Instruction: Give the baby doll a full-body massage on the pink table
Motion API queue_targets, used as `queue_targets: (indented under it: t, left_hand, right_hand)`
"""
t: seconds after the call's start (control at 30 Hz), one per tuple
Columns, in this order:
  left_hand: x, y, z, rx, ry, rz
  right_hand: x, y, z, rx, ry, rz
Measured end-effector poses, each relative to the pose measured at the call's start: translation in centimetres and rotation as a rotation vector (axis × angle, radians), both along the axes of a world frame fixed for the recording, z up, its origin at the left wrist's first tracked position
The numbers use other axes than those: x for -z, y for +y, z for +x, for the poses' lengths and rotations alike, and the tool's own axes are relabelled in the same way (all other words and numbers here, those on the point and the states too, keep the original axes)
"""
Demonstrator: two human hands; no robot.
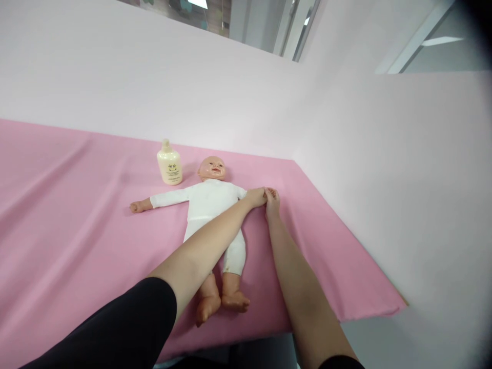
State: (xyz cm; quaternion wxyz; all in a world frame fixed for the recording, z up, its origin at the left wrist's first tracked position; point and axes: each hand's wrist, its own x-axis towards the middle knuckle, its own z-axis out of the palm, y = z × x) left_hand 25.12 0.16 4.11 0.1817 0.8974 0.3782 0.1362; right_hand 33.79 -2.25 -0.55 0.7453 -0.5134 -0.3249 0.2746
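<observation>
A baby doll [209, 197] in a white cloth suit lies on its back on the pink-covered table, head toward the wall, feet toward me. One of its arms stretches out to the left side of the view. My left hand [256, 197] reaches across the doll's body and is closed around its other arm near the wrist. Right beside it, my right hand [272, 201] is closed at the end of that same arm, where the doll's hand is. My fingers mostly hide the doll's hand there. My left forearm covers part of the doll's belly and leg.
A cream bottle [169, 165] with a printed label stands upright left of the doll's head. The pink sheet [96, 246] has folds at the left. White walls [192, 87] border the table at the back and right; a window [261, 23] is above.
</observation>
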Motion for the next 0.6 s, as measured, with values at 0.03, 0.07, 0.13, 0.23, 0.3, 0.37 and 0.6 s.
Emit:
queue_targets:
  t: [0.03,0.07,0.13,0.23,0.3,0.37,0.6]
  left_hand:
    - [-0.13,-0.06,-0.08,0.016,0.003,-0.001]
    - [-0.27,-0.14,-0.16,0.030,0.007,-0.001]
    - [-0.52,-0.33,-0.26,0.046,0.014,0.002]
    - [-0.66,-0.60,-0.19,0.020,0.028,0.014]
    - [-0.56,-0.70,-0.02,-0.026,0.036,0.027]
    - [-0.40,-0.75,0.16,-0.072,0.047,0.036]
    - [-0.24,-0.95,0.29,-0.149,0.069,0.054]
  right_hand:
    - [0.02,-0.01,0.00,0.007,-0.012,0.004]
    - [0.04,-0.02,-0.01,0.014,-0.023,0.008]
    - [0.11,-0.02,-0.03,0.030,-0.035,0.013]
    - [0.22,0.04,-0.03,0.041,-0.050,0.011]
    - [0.24,0.05,-0.03,0.044,-0.062,0.001]
    - [0.20,-0.03,-0.06,0.044,-0.073,-0.010]
    - [-0.22,-0.49,-0.43,0.016,-0.099,-0.029]
